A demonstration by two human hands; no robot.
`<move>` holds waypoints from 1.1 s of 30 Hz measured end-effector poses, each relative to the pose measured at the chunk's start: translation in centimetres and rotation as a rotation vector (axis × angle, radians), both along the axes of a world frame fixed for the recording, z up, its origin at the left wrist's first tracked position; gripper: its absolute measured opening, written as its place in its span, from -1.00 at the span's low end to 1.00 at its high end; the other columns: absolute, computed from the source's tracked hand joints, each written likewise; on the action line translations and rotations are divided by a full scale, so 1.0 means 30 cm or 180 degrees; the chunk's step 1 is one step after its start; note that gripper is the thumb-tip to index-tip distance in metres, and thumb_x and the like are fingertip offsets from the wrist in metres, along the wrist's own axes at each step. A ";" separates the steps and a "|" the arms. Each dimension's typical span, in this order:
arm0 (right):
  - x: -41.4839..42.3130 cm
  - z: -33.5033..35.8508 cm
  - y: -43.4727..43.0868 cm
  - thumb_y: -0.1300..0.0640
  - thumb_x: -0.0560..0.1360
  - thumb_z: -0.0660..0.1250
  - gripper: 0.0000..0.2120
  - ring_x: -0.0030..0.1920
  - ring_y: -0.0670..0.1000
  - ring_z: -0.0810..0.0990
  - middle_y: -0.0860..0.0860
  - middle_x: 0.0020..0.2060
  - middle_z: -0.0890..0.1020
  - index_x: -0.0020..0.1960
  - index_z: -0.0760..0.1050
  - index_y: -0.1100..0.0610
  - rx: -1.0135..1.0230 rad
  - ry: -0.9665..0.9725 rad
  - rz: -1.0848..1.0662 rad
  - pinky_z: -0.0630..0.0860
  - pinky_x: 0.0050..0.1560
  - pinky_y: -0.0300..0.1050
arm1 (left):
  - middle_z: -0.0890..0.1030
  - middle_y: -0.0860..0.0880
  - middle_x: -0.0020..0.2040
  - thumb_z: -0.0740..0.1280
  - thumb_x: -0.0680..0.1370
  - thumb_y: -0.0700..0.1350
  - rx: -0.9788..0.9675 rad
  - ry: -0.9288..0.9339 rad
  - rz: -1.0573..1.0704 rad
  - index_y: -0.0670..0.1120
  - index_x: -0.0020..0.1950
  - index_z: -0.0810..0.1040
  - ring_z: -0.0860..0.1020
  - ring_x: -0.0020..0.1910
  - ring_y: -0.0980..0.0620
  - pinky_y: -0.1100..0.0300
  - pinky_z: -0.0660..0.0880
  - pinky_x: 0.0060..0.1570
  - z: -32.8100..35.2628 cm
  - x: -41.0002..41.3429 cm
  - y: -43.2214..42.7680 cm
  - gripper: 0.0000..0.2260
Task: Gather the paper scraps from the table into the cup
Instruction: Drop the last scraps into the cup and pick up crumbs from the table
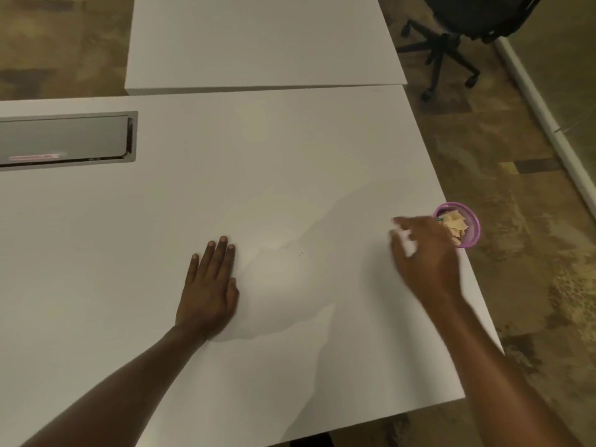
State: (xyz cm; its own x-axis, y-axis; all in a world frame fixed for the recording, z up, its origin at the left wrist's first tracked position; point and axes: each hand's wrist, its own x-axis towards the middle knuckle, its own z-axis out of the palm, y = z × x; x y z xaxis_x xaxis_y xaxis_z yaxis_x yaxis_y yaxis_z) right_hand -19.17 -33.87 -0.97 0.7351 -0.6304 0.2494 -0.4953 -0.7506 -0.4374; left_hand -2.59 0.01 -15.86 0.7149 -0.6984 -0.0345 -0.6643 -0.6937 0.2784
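Observation:
A purple cup (471,221) stands at the right edge of the white table (290,156). Several tan paper scraps (454,224) lie inside it. My right hand (425,256) hovers just left of the cup, blurred by motion, with its fingers loosely spread; I see nothing held in it. My left hand (209,291) lies flat on the tabletop near the middle, palm down and fingers together, holding nothing. No loose scraps show on the table surface.
A grey cable hatch (67,140) is set into the table at the far left. A second white table (258,43) adjoins at the back. A black office chair (458,33) stands on the floor at the far right.

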 end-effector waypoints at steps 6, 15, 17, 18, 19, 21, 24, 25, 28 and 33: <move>0.073 -0.211 0.327 -0.08 0.59 0.20 -0.45 0.47 0.20 0.29 0.13 0.51 0.31 0.51 0.31 0.13 0.0284 0.1581 0.0641 0.26 0.43 0.08 | -0.03 -0.01 0.68 0.02 0.62 -0.04 -0.0006 0.0066 0.0020 -0.07 0.67 -0.01 -0.04 0.66 -0.03 -0.12 -0.01 0.61 0.005 -0.001 -0.002 -0.40; 0.122 -0.351 0.493 -0.31 0.61 -0.08 -0.35 0.58 0.27 -0.17 0.09 0.61 -0.16 0.61 -0.06 -0.07 -0.0190 0.2045 0.0860 -0.09 0.50 0.39 | -0.02 -0.04 0.68 0.04 0.63 -0.03 -0.0013 0.0061 0.0005 -0.08 0.67 -0.02 -0.06 0.66 -0.04 -0.13 0.01 0.61 0.013 -0.001 -0.001 -0.40; 0.106 -0.362 0.528 -0.31 0.61 -0.06 -0.36 0.59 0.26 -0.16 0.09 0.61 -0.13 0.61 -0.06 -0.10 -0.0239 0.1956 0.1132 -0.04 0.48 0.40 | -0.03 -0.04 0.68 0.05 0.64 -0.04 -0.0031 0.0047 -0.0007 -0.08 0.67 -0.03 -0.06 0.66 -0.04 -0.14 0.03 0.61 0.012 -0.002 0.000 -0.40; 0.097 -0.365 0.537 -0.32 0.61 -0.06 -0.36 0.59 0.25 -0.16 0.08 0.61 -0.13 0.61 -0.07 -0.10 -0.0262 0.1908 0.1243 -0.01 0.48 0.40 | -0.03 -0.04 0.68 0.06 0.64 -0.04 -0.0043 0.0046 -0.0011 -0.08 0.67 -0.03 -0.06 0.66 -0.04 -0.14 0.03 0.61 0.011 -0.003 0.001 -0.40; 0.093 -0.367 0.535 -0.32 0.61 -0.06 -0.35 0.59 0.23 -0.16 0.06 0.61 -0.12 0.61 -0.08 -0.11 -0.0273 0.1866 0.1293 0.00 0.48 0.40 | -0.03 -0.04 0.68 0.06 0.64 -0.04 -0.0064 0.0050 -0.0011 -0.08 0.67 -0.02 -0.06 0.66 -0.04 -0.14 0.03 0.60 0.012 -0.003 0.001 -0.40; 0.105 -0.365 0.502 -0.34 0.59 -0.05 -0.32 0.59 0.21 -0.16 0.04 0.61 -0.13 0.61 -0.12 -0.10 -0.0245 0.1804 0.1175 -0.02 0.49 0.39 | -0.02 -0.04 0.68 0.06 0.64 -0.04 -0.0115 0.0068 0.0005 -0.08 0.67 -0.01 -0.05 0.66 -0.04 -0.14 0.03 0.61 0.011 -0.003 0.001 -0.40; 0.157 -0.356 0.421 -0.38 0.57 -0.06 -0.28 0.59 0.21 -0.18 0.03 0.61 -0.15 0.61 -0.13 -0.08 -0.0199 0.1841 0.0840 -0.08 0.50 0.38 | -0.02 -0.04 0.68 0.06 0.63 -0.04 -0.0124 0.0081 -0.0002 -0.08 0.67 -0.01 -0.05 0.66 -0.04 -0.13 0.01 0.61 0.013 -0.005 -0.002 -0.40; 0.175 -0.354 0.402 -0.39 0.57 -0.07 -0.28 0.59 0.22 -0.18 0.03 0.61 -0.16 0.61 -0.11 -0.09 -0.0221 0.1889 0.0846 -0.08 0.50 0.39 | -0.02 -0.04 0.68 0.06 0.64 -0.04 -0.0122 0.0080 -0.0004 -0.08 0.67 -0.01 -0.05 0.66 -0.04 -0.13 0.01 0.61 0.014 -0.005 -0.001 -0.40; 0.189 -0.355 0.406 -0.42 0.56 -0.07 -0.28 0.59 0.23 -0.19 0.05 0.61 -0.14 0.61 -0.04 -0.11 -0.0332 0.1988 0.1126 -0.08 0.48 0.41 | -0.01 -0.04 0.68 0.07 0.64 -0.04 -0.0130 0.0087 0.0000 -0.08 0.67 -0.01 -0.05 0.66 -0.04 -0.14 0.02 0.61 0.015 -0.004 -0.001 -0.40; 0.108 -0.370 0.508 -0.40 0.56 0.00 -0.29 0.59 0.23 -0.16 0.05 0.62 -0.10 0.61 -0.04 -0.12 -0.0306 0.1774 0.1524 0.02 0.46 0.43 | -0.02 -0.04 0.68 0.06 0.65 -0.03 -0.0112 0.0081 -0.0020 -0.09 0.67 -0.03 -0.06 0.66 -0.05 -0.14 0.03 0.60 0.017 -0.002 0.001 -0.40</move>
